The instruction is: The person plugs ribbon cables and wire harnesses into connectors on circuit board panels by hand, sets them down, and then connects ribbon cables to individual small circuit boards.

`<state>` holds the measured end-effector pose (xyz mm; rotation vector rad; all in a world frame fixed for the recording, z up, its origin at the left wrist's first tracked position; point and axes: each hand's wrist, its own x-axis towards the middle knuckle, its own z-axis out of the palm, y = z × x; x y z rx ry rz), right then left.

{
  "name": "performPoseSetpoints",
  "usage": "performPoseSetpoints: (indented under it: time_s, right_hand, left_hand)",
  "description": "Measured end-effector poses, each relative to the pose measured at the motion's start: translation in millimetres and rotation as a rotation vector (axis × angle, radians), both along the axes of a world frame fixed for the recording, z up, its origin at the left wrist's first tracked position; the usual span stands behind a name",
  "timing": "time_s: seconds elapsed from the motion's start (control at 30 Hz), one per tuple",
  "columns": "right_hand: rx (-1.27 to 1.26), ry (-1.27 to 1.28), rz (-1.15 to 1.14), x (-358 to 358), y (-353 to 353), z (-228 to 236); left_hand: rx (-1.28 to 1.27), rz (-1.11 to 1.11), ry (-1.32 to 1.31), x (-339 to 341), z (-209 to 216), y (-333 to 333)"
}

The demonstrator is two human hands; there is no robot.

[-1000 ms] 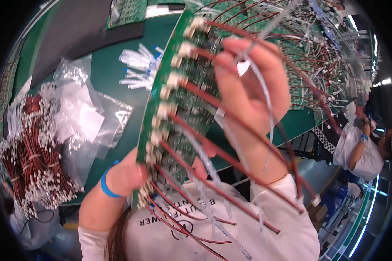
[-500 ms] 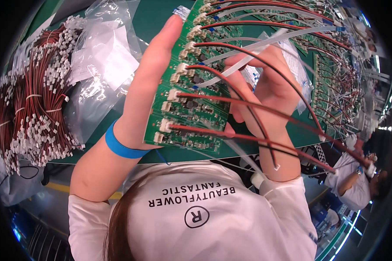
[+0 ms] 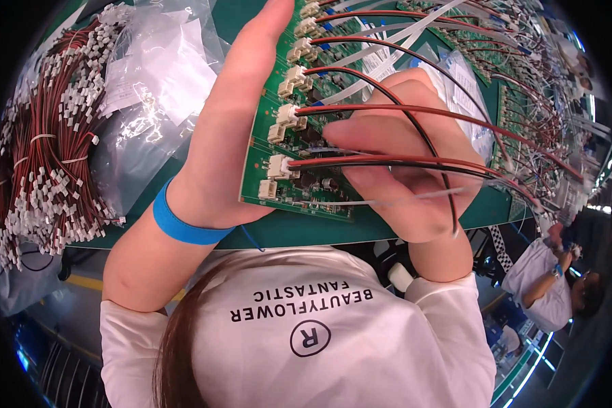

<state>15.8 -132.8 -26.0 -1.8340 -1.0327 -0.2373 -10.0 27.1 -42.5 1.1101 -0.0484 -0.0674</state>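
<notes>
My left hand [image 3: 228, 115] grips a long green circuit board panel [image 3: 254, 178] along its left side, thumb stretched up that edge. The panel is held tilted above the table. White sockets [image 3: 268, 188] line its left side; several carry plugged-in red-and-black wire leads [image 3: 381, 109] that arch to the right. My right hand [image 3: 415, 149] is over the panel's lower right part, beneath those leads. Its thumb and forefinger pinch a thin white flat cable [image 3: 323, 149] close to the board; the fingers hide much of it. Another pale flat cable [image 3: 387, 199] runs out below the fingers.
Bundles of red-and-black leads with white plugs [image 3: 47, 146] lie at the left. Beside them is a clear plastic bag [image 3: 160, 88] with paper. More wired boards [image 3: 517, 122] cover the green table's [image 3: 360, 233] right side. Another person [image 3: 547, 272] is at the far right.
The panel has shifted up and slightly right with my left hand. My right hand has moved down along the board, from the upper white cables to near its lower end, fingers now pinching there.
</notes>
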Motion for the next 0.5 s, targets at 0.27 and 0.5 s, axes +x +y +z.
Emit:
performPoseSetpoints:
  time_s: [0.27,0.5]
  right_hand:
    - [0.013,0.065,-0.05,-11.1,9.8,-10.2]
    - [0.107,-0.09,-0.261,-15.3,20.4,-23.3]
  left_hand:
    - [-0.122,-0.048,-0.053,0.0,-8.4,7.3]
    - [-0.06,-0.216,-0.094,-0.4,-9.5,4.0]
